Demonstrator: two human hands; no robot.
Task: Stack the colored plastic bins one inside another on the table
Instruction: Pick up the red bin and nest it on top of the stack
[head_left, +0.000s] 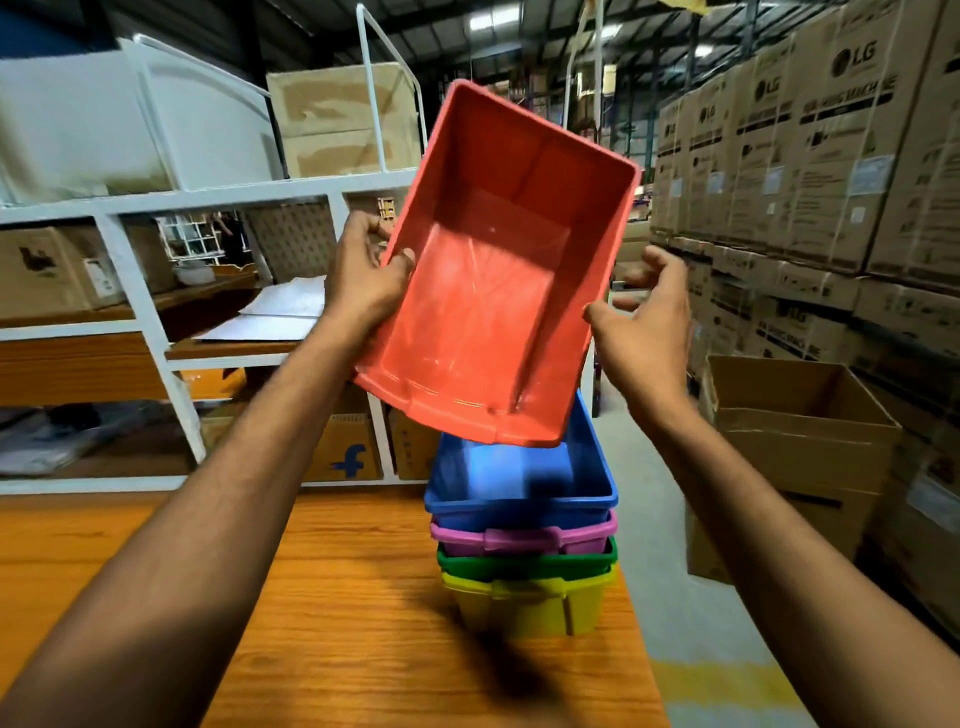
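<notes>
**Red bin held tilted above the stack**

The person is holding a red bin (498, 291) up in the air, tilted so its open side is facing them. The left hand (363, 275) is gripping the bin's left rim, thumb curled over the edge and inside. The right hand (649, 322) is open, fingers spread and loose, just beside the bin's right rim; whether the thumb is touching it is hard to tell.

Below the red bin's lower edge, four bins are sitting nested on the wooden desk (337, 597): blue bin (519, 483) on top, then pink bin (519, 538), green bin (524, 564) and yellow bin (524, 603) at the bottom.

White shelving (156, 332) is standing behind the desk, and stacked cardboard boxes (831, 156) are lining the right side.
</notes>
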